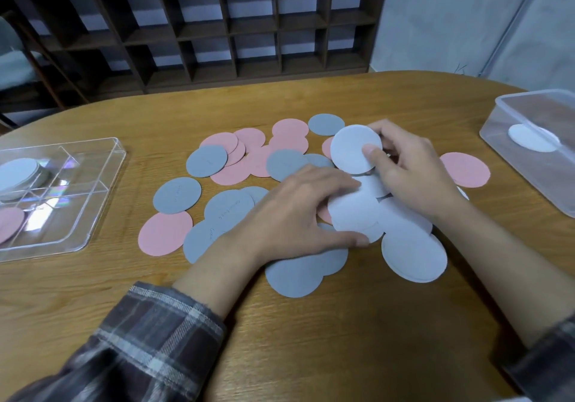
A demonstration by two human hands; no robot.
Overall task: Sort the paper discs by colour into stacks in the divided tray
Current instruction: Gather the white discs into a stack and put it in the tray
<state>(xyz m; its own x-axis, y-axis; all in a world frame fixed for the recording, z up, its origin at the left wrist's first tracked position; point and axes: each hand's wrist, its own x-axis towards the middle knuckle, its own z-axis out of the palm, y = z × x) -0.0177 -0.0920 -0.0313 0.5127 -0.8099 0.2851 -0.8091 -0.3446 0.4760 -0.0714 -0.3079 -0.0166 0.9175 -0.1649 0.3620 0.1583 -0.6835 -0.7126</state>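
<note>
While the right hand (pixel 410 168) pinches a white disc (pixel 354 149) aloft, the left hand (pixel 298 211) presses spread fingers onto white discs (pixel 353 215).

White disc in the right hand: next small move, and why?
Probably slide the loose white disc from under the left hand into the grip of the right hand, against the held white disc. More white discs lie beside both hands, while the divided tray sits away at the table's left, so gathering first likely saves trips.

Oval wooden table (pixel 342 324) — dark open cubby shelving (pixel 249 28) behind, pale grey wall (pixel 451 12) at the right
</note>
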